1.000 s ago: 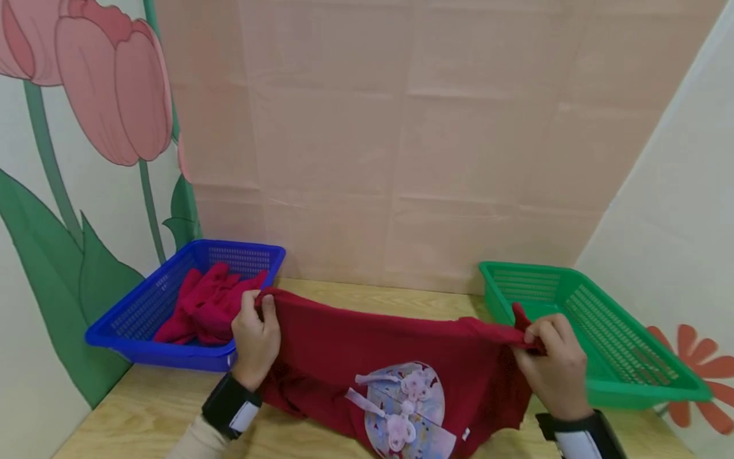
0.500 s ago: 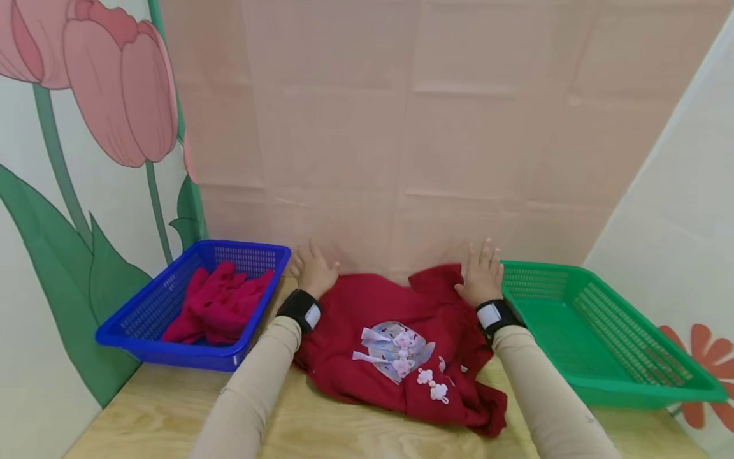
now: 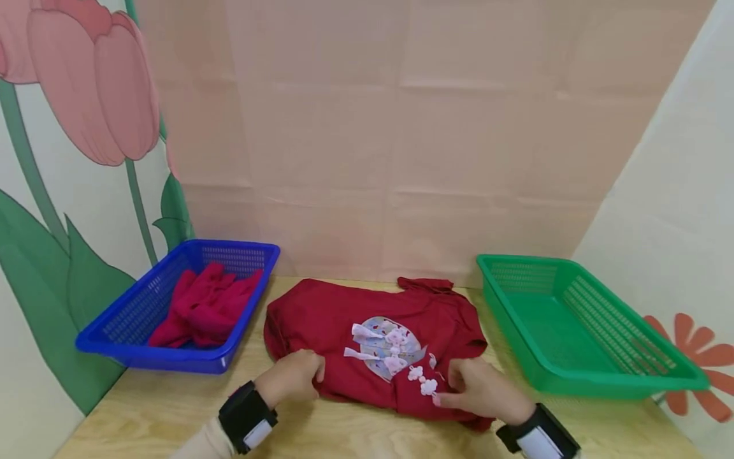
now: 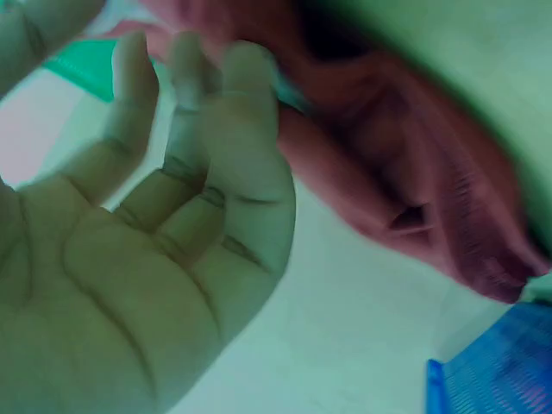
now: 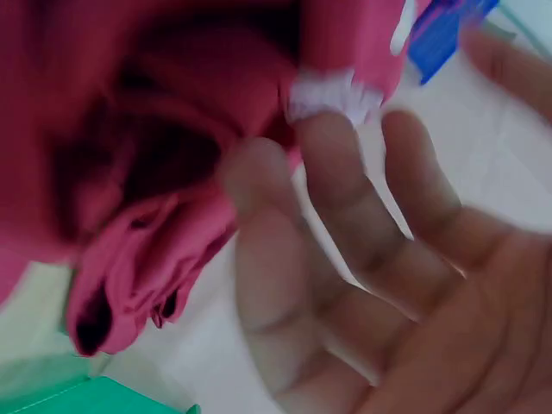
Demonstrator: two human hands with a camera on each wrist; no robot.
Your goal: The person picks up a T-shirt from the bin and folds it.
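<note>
One red garment (image 3: 332, 319) lies spread and rumpled across the middle of the wooden surface (image 3: 344, 440), its near edge between two bare hands. We see a pale round patch (image 3: 413, 347) on its upper face and whitish flower-shaped trims (image 3: 424, 381) beside it, toward the right hand (image 3: 484, 389). A flap of cloth sticks up at the far right corner.

The left hand (image 3: 295, 376) is at the garment's near left edge, knuckles up and fingers bent downward; the right hand is over the near right corner, thumb reaching toward the flower-shaped trims. The hands are well apart from each other. Both wrist views show us loosely curved fingers, thumbs held clear of them, with nothing gripped; whether any fingertip touches the cloth, we cannot tell. Each wrist wears a black band, and both forearms come in from the near side, angled inward.

Just left of the garment we find a blue basket (image 3: 149, 361) holding crumpled pinkish-red cloth (image 3: 206, 312); just right sits a green basket (image 3: 619, 386). Behind them hangs a creased, pinkish-brown sheet (image 3: 390, 127), with painted tulips (image 3: 94, 89) on the left wall and an orange flower (image 3: 713, 355) on the right.
</note>
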